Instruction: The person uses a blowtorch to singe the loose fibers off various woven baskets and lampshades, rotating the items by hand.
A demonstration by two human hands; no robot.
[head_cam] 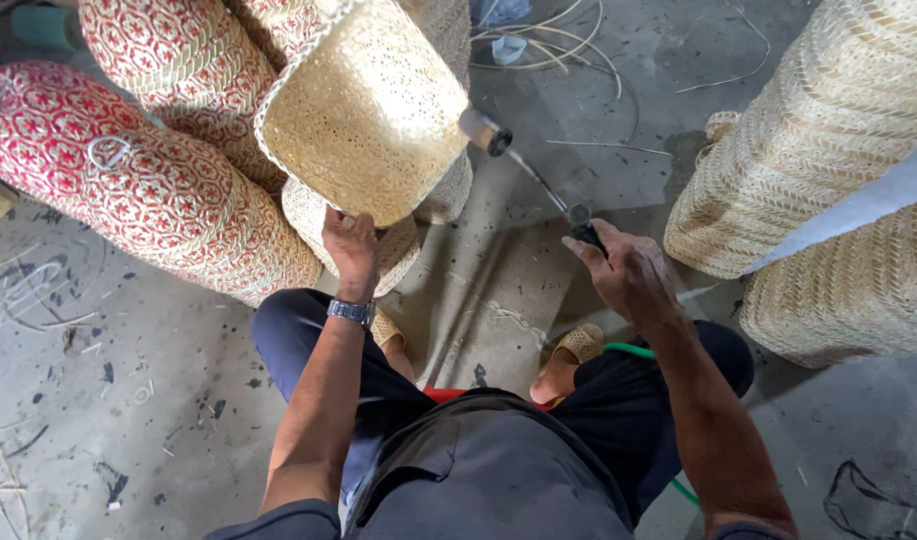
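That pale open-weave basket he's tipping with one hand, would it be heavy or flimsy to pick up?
Probably light: the left hand alone props the pale woven basket tilted. It likely holds its shape, as the rim looks crisp and undented. Being rounded, it may roll if released on its side.

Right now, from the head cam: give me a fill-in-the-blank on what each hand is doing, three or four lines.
1. The left hand steadies a pale woven ____ from below.
2. The right hand grips a slim torch by its ____ handle.
3. The left wrist wears a metal ____.
4. The patterned baskets at left are cream and ____.

Missing words: basket; black; watch; red
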